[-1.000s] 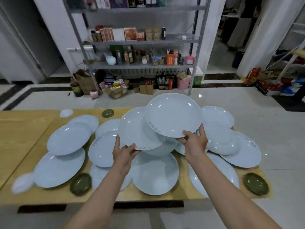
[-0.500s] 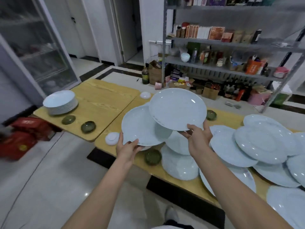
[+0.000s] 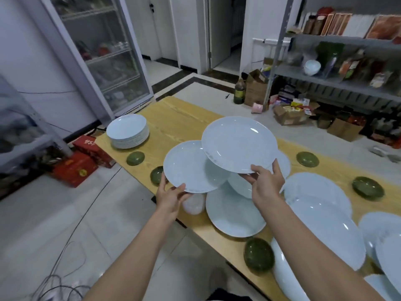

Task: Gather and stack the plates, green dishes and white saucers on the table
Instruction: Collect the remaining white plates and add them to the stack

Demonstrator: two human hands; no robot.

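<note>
My left hand (image 3: 170, 197) grips the near rim of a white plate (image 3: 188, 168) held in the air. My right hand (image 3: 265, 184) holds a second white plate (image 3: 237, 143) higher, overlapping the first. A stack of white plates (image 3: 128, 131) stands at the far left end of the wooden table (image 3: 180, 122). Loose white plates (image 3: 234, 216) (image 3: 325, 231) lie spread across the table below and to the right. Green dishes (image 3: 135, 158) (image 3: 258, 254) (image 3: 366, 187) (image 3: 307, 159) sit scattered among them. A white saucer (image 3: 193, 204) lies at the table's near edge under my left hand.
Red boxes (image 3: 76, 168) stand on the floor left of the table. A glass-door fridge (image 3: 104, 51) stands behind them. Metal shelving (image 3: 338, 74) with goods and cardboard boxes (image 3: 288, 112) lines the far side. Cables (image 3: 60, 285) lie on the tiled floor near me.
My view has swung left along the table while both hands carry their plates that way. The plate stack at the left end is now nearer the held plates.
</note>
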